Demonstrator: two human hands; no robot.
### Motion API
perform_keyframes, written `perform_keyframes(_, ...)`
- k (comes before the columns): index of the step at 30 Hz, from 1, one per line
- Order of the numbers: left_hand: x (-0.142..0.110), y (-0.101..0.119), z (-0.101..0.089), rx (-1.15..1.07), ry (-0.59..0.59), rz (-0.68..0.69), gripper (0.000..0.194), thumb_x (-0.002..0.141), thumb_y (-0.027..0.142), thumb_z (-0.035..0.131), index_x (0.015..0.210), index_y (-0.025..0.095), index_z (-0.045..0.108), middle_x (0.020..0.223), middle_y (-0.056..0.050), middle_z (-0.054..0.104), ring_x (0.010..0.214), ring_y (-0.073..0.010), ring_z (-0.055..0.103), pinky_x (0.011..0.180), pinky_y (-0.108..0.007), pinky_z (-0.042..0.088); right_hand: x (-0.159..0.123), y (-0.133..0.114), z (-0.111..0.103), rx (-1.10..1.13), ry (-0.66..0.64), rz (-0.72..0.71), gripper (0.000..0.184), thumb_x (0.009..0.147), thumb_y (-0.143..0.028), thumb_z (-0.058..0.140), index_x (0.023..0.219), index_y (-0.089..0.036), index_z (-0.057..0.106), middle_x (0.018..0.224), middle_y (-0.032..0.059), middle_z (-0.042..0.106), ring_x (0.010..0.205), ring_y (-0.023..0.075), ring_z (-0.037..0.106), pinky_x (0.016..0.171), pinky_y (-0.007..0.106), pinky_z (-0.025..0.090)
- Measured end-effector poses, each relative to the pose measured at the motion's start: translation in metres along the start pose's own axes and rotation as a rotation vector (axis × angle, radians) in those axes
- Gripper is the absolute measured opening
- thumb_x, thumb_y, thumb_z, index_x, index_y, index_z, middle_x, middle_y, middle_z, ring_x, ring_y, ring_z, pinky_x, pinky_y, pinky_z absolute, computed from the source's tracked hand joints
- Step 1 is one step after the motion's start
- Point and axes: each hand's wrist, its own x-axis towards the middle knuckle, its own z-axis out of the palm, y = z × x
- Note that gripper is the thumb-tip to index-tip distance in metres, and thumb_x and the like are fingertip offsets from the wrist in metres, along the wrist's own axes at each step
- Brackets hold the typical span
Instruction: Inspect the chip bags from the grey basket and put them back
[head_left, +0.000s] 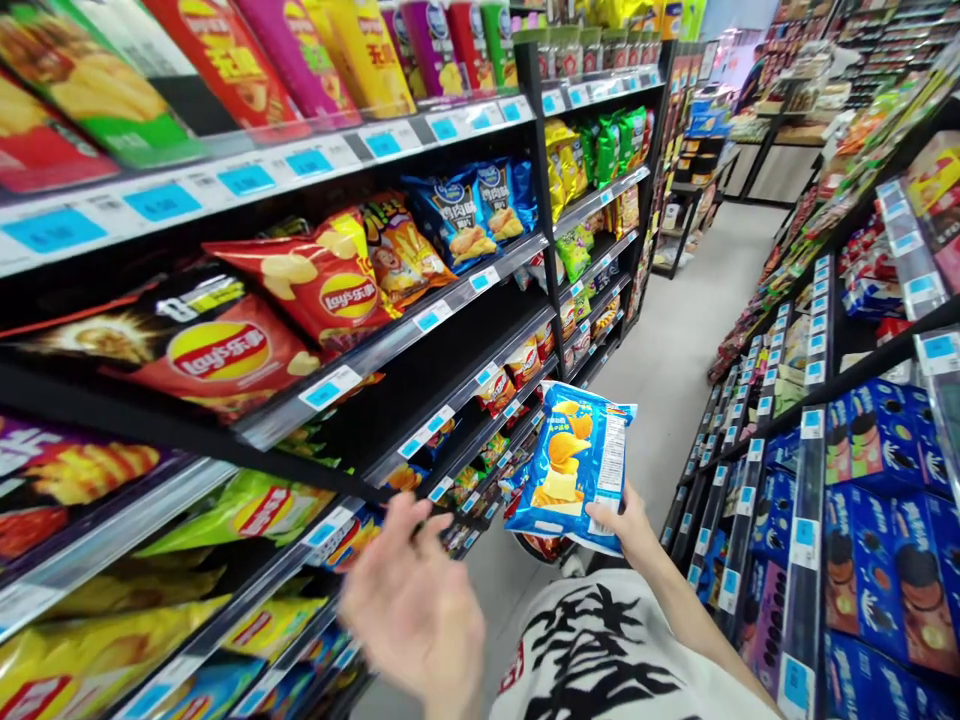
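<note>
The blue snack bag (574, 470) is just right of and below the middle of the frame, over the aisle floor (686, 270). Its long axis runs close to up and down in the picture, leaning a little, with the top end towards the upper right and the bottom end towards the lower left. A broad printed side, with yellow chips and a white text panel along its right part, faces the camera

The right hand (626, 525) is clamped on the bag's lower right corner, thumb lying over the printed side; its other fingers are mostly hidden behind the bag. The left hand (416, 600), blurred at the lower centre, is open with fingers loosely spread and bent, holding nothing, apart from the bag and from the right hand, in front of the left shelves (450, 312)

On those shelves, left of centre, lie a red Lay's bag (315, 275), an orange snack bag (405, 245) and blue bags (465, 215). Blue packs (885, 560) fill the lower right of the frame. A white shirt with black marks (600, 650) shows at the bottom, below the snack bag
</note>
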Motion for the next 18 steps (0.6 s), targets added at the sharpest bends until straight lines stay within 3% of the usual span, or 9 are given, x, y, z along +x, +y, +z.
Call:
perform_keyframes(3,-0.024,-0.069,0.029,-0.094,-0.006,-0.325,0.057,0.083,0.036,0.089,0.133,0.029,0.065,0.158,-0.012,0.059,0.144,-0.0305,0.056,0.114,-0.045,0.05,0.003,-0.004,-0.006,-0.003,0.003,-0.013,0.091,0.058,-0.045,0.103,0.138,-0.029,0.065,0.133,0.0086,0.079,0.121,0.0395,0.076,0.102,0.054,0.063)
perform_keyframes(5,-0.048,-0.099,0.026,-0.222,-0.054,-0.639,0.06,0.087,0.044,0.085,0.141,0.031,0.063,0.167,-0.013,0.05,0.153,-0.0337,0.047,0.119,-0.049,0.045,0.004,-0.006,-0.01,-0.008,0.022,-0.006,0.092,0.056,-0.045,0.104,0.138,-0.03,0.065,0.132,0.0078,0.08,0.121,0.0396,0.076,0.101,0.053,0.064)
perform_keyframes(8,-0.082,-0.12,0.015,-0.49,-0.207,-0.937,0.067,0.086,0.058,0.082,0.146,0.035,0.062,0.164,-0.012,0.054,0.152,-0.037,0.048,0.122,-0.058,0.043,0.006,-0.005,-0.014,-0.017,0.039,0.041,0.087,0.059,-0.046,0.103,0.136,-0.029,0.067,0.127,0.0077,0.082,0.117,0.039,0.077,0.098,0.052,0.065)
perform_keyframes(10,-0.099,-0.125,0.016,-0.608,-0.284,-1.05,0.071,0.082,0.06,0.085,0.145,0.035,0.064,0.155,-0.012,0.063,0.146,-0.037,0.056,0.123,-0.062,0.041,0.006,-0.002,-0.015,-0.017,0.016,0.081,0.084,0.06,-0.047,0.102,0.134,-0.027,0.068,0.123,0.0083,0.083,0.112,0.0388,0.079,0.095,0.052,0.066)
perform_keyframes(13,-0.112,-0.125,0.027,-0.6,-0.328,-1.135,0.075,0.073,0.042,0.097,0.141,0.033,0.067,0.141,-0.009,0.073,0.137,-0.0332,0.064,0.124,-0.058,0.042,0.007,0.005,-0.014,-0.023,-0.017,0.108,0.083,0.061,-0.047,0.102,0.134,-0.026,0.069,0.119,0.009,0.084,0.106,0.0383,0.081,0.094,0.053,0.066)
perform_keyframes(15,-0.115,-0.126,0.034,-0.54,-0.295,-1.164,0.075,0.068,0.031,0.1,0.136,0.031,0.069,0.132,-0.008,0.077,0.131,-0.0303,0.068,0.122,-0.052,0.046,0.008,0.01,-0.013,-0.034,-0.004,0.106,0.082,0.061,-0.047,0.102,0.134,-0.026,0.069,0.119,0.0088,0.084,0.105,0.0377,0.081,0.094,0.053,0.066)
perform_keyframes(18,-0.118,-0.132,0.035,-0.501,-0.201,-1.178,0.062,0.069,0.027,0.099,0.125,0.026,0.073,0.122,-0.007,0.08,0.12,-0.0256,0.074,0.114,-0.042,0.054,0.01,0.014,-0.01,-0.041,0.052,0.091,0.081,0.063,-0.046,0.101,0.134,-0.026,0.068,0.12,0.0077,0.083,0.107,0.0363,0.08,0.095,0.051,0.065)
